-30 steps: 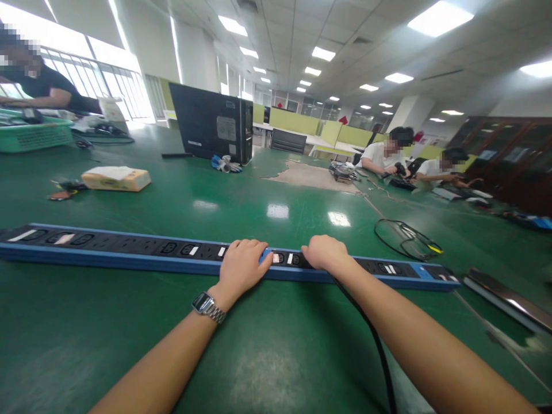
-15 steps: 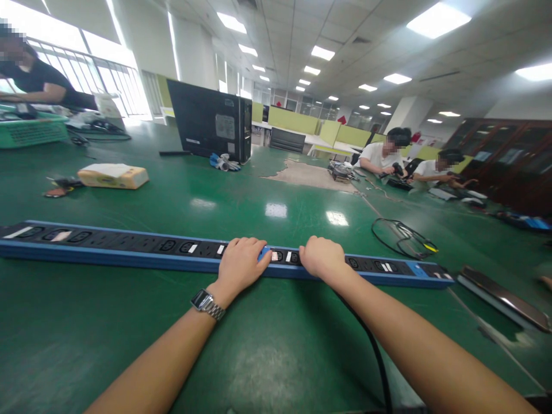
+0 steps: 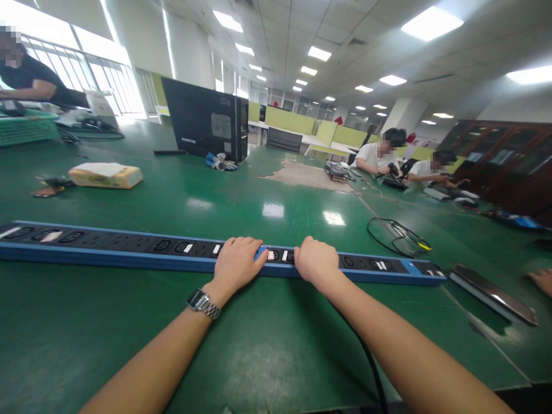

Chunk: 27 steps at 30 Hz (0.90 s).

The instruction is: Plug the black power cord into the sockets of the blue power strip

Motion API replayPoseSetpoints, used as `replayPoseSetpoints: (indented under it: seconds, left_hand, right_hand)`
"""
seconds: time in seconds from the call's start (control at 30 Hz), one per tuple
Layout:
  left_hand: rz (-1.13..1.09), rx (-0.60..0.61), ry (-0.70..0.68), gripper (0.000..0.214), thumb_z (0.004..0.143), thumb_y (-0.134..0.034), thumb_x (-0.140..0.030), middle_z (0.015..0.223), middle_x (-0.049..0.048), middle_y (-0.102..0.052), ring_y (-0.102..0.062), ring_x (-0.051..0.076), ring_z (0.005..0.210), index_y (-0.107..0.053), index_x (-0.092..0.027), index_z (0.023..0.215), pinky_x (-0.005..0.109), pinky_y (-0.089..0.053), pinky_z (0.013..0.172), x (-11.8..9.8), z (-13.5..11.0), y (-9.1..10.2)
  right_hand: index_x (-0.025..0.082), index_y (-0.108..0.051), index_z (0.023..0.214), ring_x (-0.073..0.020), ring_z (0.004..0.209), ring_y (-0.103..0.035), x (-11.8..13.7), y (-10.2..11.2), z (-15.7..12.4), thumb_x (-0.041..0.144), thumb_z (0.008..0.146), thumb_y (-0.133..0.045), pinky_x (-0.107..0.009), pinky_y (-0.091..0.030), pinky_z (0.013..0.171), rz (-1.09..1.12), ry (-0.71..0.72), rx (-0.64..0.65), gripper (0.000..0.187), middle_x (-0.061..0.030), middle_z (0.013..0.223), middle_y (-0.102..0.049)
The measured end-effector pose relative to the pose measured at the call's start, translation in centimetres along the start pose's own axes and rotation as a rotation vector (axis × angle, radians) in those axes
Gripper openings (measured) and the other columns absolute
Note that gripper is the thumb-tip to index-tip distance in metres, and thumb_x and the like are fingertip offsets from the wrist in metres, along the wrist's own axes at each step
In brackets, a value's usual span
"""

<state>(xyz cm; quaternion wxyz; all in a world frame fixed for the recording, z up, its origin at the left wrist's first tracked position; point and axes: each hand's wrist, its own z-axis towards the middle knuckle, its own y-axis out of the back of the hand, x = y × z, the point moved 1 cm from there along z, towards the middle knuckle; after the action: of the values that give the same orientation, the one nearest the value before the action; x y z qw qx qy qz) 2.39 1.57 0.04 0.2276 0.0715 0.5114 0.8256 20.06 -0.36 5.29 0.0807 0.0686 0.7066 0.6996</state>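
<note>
A long blue-and-black power strip point(image 3: 142, 247) lies across the green table point(image 3: 267, 345), its sockets facing up. Several white label pieces are stuck along it. My left hand point(image 3: 239, 259), with a watch on the wrist, grips the strip near its middle, fingers over the far edge and thumb on top. Just to the right, my right hand point(image 3: 317, 259) is closed in a fist over the sockets. A black power cord point(image 3: 366, 351) runs from beneath that hand toward the table's near edge. The end of the cord inside the fist is hidden.
Behind the strip stand a black computer tower point(image 3: 198, 121), gloves point(image 3: 221, 162) and a tissue pack point(image 3: 106, 174). A coiled cable point(image 3: 397, 236) and a brown-topped device point(image 3: 494, 293) lie right. Another person's hand point(image 3: 541, 280) shows at the right edge. Other people sit around the table.
The view has shifted slightly, so most things sit a little further left. Both hands keep their places on the strip. More of the other person's hand shows at the right.
</note>
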Motion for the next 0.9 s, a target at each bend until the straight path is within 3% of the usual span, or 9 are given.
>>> replayPoseSetpoints:
  seconds: [0.2, 0.3, 0.53, 0.9]
  left_hand:
    - [0.003, 0.004, -0.007, 0.037, 0.092, -0.039, -0.042, 0.097, 0.0088, -0.070, -0.060, 0.024, 0.096, -0.067, -0.020, 0.103, 0.038, -0.039, 0.085, 0.0, 0.0, 0.0]
    - [0.007, 0.007, -0.006, 0.037, 0.092, -0.039, -0.042, 0.096, 0.0082, -0.069, -0.060, 0.024, 0.096, -0.067, -0.020, 0.103, 0.038, -0.039, 0.086, 0.0, -0.1, 0.0]
    - [-0.009, -0.012, -0.005, 0.036, 0.092, -0.039, -0.041, 0.096, 0.0083, -0.069, -0.060, 0.024, 0.095, -0.066, -0.020, 0.102, 0.037, -0.038, 0.086, 0.1, -0.1, -0.2]
    - [-0.021, -0.005, -0.009, 0.036, 0.092, -0.040, -0.041, 0.096, 0.0089, -0.069, -0.060, 0.024, 0.096, -0.067, -0.019, 0.102, 0.038, -0.038, 0.086, 0.1, 0.0, -0.3]
  right_hand:
    - [0.011, -0.070, 0.107, -0.0288, 0.102, -0.064, -0.4, 1.0, 2.7, 0.038, 0.087, -0.041, -0.036, -0.049, 0.081, -0.068, 0.085, 0.228, 0.044, -0.0212, 0.119, -0.064]
    - [0.011, -0.072, 0.104, -0.0267, 0.105, -0.064, -1.6, 1.2, 4.0, 0.036, 0.088, -0.037, -0.032, -0.048, 0.083, -0.075, 0.157, 0.318, 0.046, -0.0197, 0.115, -0.066]
    - [0.010, -0.069, 0.111, -0.0291, 0.105, -0.063, -0.7, 1.0, 2.7, 0.042, 0.089, -0.038, -0.037, -0.048, 0.085, -0.118, 0.105, 0.241, 0.050, -0.0219, 0.119, -0.063]
    - [0.012, -0.070, 0.112, -0.0314, 0.115, -0.057, -0.9, 0.9, 5.3, 0.044, 0.086, -0.044, -0.039, -0.046, 0.091, -0.169, 0.166, 0.380, 0.049, -0.0194, 0.128, -0.058]
